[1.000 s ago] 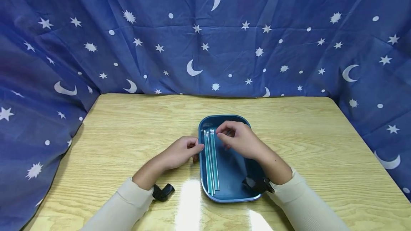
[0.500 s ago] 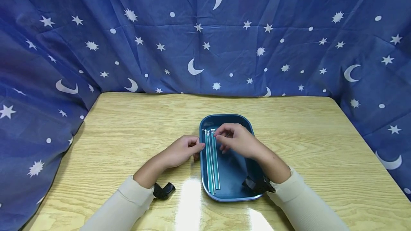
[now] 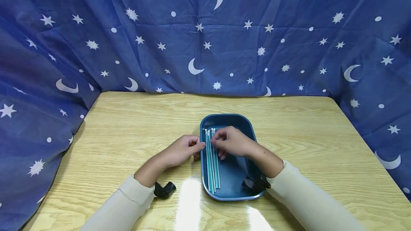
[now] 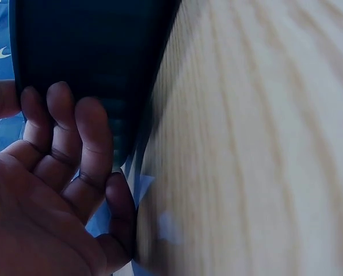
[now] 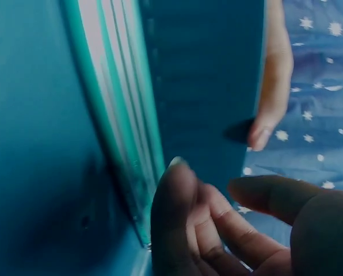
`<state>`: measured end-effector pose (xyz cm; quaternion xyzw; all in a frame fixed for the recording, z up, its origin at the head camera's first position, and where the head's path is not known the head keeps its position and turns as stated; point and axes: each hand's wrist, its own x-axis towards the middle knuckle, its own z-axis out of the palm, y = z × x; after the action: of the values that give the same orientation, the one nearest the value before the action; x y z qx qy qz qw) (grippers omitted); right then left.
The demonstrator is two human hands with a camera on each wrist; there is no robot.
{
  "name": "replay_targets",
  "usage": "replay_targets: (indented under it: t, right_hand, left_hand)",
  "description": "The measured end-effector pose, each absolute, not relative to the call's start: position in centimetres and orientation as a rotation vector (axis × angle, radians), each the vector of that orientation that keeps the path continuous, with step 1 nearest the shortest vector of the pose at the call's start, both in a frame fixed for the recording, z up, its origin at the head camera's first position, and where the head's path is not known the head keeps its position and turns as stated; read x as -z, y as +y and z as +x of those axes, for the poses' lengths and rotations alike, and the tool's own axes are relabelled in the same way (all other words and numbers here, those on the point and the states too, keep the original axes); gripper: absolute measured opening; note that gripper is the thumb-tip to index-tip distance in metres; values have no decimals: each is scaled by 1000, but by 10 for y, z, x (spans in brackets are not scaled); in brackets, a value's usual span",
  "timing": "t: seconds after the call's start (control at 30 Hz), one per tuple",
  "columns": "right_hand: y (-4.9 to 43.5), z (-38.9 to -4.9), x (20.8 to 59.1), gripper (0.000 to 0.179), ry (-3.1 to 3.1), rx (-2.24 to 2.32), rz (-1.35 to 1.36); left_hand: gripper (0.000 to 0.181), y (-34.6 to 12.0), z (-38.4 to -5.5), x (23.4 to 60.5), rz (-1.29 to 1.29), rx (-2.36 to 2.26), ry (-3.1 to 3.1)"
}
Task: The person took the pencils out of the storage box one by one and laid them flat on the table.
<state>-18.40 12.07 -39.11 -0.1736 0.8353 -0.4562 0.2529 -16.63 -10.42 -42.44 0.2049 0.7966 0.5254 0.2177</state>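
A dark blue tray (image 3: pixel 233 175) lies lengthwise before me, with several slim green pencil-like sticks (image 3: pixel 211 168) side by side along its left wall. Their silvery ends point away from me. My left hand (image 3: pixel 179 151) holds the tray's left side, thumb over the rim; in the left wrist view its fingers (image 4: pixel 94 135) lie against the outer wall. Over the tray, my right hand (image 3: pixel 233 142) reaches to the sticks with bent fingers. In the right wrist view its thumb (image 5: pixel 174 207) is close to the sticks and apart from the index finger; I see nothing held.
The tray stands on a light wooden table (image 3: pixel 144 117). A blue curtain (image 3: pixel 160 63) with white moons and stars hangs behind and at both sides. Black wrist cameras sit on the left wrist (image 3: pixel 164 190) and the right wrist (image 3: pixel 257 184).
My right hand has moved left and slightly towards me, from beside the sticks to over their right edge. The left hand stays at the rim; tray and sticks look unmoved.
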Motion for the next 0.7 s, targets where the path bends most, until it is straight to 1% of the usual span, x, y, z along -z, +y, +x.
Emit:
replay_targets:
  t: [0.7]
  right_hand:
    - [113, -185, 398, 18, 2170, 1140, -382]
  left_hand:
    - [36, -104, -167, 428, 526, -1440, 2196]
